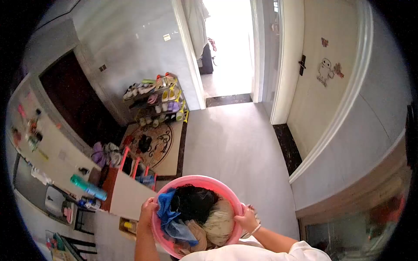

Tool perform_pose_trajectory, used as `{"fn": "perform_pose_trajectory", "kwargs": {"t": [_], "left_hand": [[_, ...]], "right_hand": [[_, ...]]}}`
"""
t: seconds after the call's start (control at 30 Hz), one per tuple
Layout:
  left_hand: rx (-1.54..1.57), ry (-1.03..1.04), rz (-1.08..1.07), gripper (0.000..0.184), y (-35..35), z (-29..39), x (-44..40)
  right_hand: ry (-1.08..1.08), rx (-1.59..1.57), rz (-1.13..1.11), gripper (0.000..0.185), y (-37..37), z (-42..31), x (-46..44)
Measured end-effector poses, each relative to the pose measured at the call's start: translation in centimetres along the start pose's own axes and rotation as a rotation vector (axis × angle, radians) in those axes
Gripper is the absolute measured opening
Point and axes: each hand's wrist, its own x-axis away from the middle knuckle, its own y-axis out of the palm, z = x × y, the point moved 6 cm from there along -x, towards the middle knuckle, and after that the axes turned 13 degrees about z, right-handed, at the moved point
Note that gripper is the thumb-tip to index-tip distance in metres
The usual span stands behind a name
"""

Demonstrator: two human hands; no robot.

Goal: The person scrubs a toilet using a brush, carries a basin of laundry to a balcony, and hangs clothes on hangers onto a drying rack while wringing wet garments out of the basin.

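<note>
A pink plastic basin (198, 179) is held in front of my body, over the floor. My left hand (149, 208) is closed around its left rim, and my right hand (247, 218), with a beaded bracelet at the wrist, grips the right rim. Inside the basin lies a heap of laundry: a blue cloth (166, 208) at the left, a black garment (191, 202) at the top and a cream garment (221, 222) at the right. A beige piece (197, 234) sits low in the middle. The bottom of the basin is hidden by the clothes.
Ahead, the tiled floor (224, 143) leads to a bright doorway (228, 52) with a dark threshold. A shoe rack (185, 102) stands left of it beside a patterned mat (161, 148). A white cabinet (128, 195) is close on my left; a white door (322, 87) is on the right.
</note>
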Motion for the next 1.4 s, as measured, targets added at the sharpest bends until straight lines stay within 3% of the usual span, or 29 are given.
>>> {"fn": "perform_pose_trajectory", "kwargs": {"t": [0.1, 0.23, 0.27, 0.33, 0.5, 0.57, 0.6, 0.63, 0.67, 0.73, 0.77, 0.83, 0.93, 1.07, 1.17, 1.27, 1.4], "left_hand": [[0.116, 0.065, 0.065, 0.024, 8.9, 6.8, -4.7], [-0.082, 0.137, 0.205, 0.020, 13.6, 9.7, -13.5], [-0.034, 0.105, 0.285, 0.017, 14.6, 10.5, -15.8], [0.091, 0.069, 0.232, 0.017, 17.3, 11.0, -20.8], [0.187, 0.033, 0.282, 0.019, 24.7, 14.2, -33.1], [-0.007, 0.121, 0.269, 0.021, 28.3, 14.3, -42.9], [-0.083, 0.183, 0.257, 0.021, 31.0, 16.7, -48.3], [-0.207, 0.101, 0.316, 0.021, 34.0, 19.2, -52.4], [-0.120, 0.217, 0.256, 0.020, 37.3, 20.2, -57.9], [0.037, 0.270, 0.102, 0.021, 45.2, 28.6, -62.9], [0.130, 0.268, 0.055, 0.022, 49.7, 32.3, -65.1], [0.147, 0.277, -0.017, 0.029, 56.8, 35.3, -70.4], [0.292, 0.270, -0.156, 0.030, 68.1, 38.0, -78.1], [0.341, 0.137, -0.205, 0.021, 79.9, 37.7, -87.6], [0.180, -0.001, -0.083, 0.021, 85.6, 36.0, -97.0], [0.221, -0.066, -0.061, 0.022, 89.3, 38.4, -106.8], [0.213, -0.097, 0.036, 0.029, 91.7, 38.2, -117.4]], "right_hand": [[-0.028, 0.015, 0.020, 0.052, -1.9, -0.1, -12.3], [-0.043, -0.001, -0.066, 0.048, -2.6, -4.0, -26.7], [-0.039, 0.005, -0.084, 0.047, -2.7, -4.7, -30.5], [-0.047, 0.020, -0.091, 0.046, -2.4, -5.7, -37.9], [-0.057, -0.228, -0.144, 0.045, 1.1, -5.5, -56.2], [-0.041, -0.401, -0.163, 0.047, 1.5, -6.2, -65.3], [0.020, -0.375, -0.107, 0.044, 0.2, -9.6, -69.4], [-0.010, -0.364, -0.061, 0.043, -0.4, -10.8, -74.1], [-0.037, -0.340, -0.020, 0.042, -1.6, -11.0, -78.8], [-0.172, 0.043, 0.198, 0.037, -5.6, -12.6, -87.5], [-0.253, -0.231, 0.246, 0.036, -7.2, -12.9, -91.7], [-0.213, -0.293, 0.290, 0.029, -11.5, -13.2, -98.8], [-0.168, 0.028, 0.529, 0.023, -16.9, -15.0, -108.0], [-0.170, 0.324, 0.548, 0.026, -20.0, -11.6, -123.6], [-0.012, 0.521, 0.400, 0.032, -17.9, -11.4, -135.4], [0.031, 0.492, 0.293, 0.033, -14.3, -11.3, -148.2], [-0.085, 0.568, 0.219, 0.036, -8.4, -13.2, -162.8]]}}
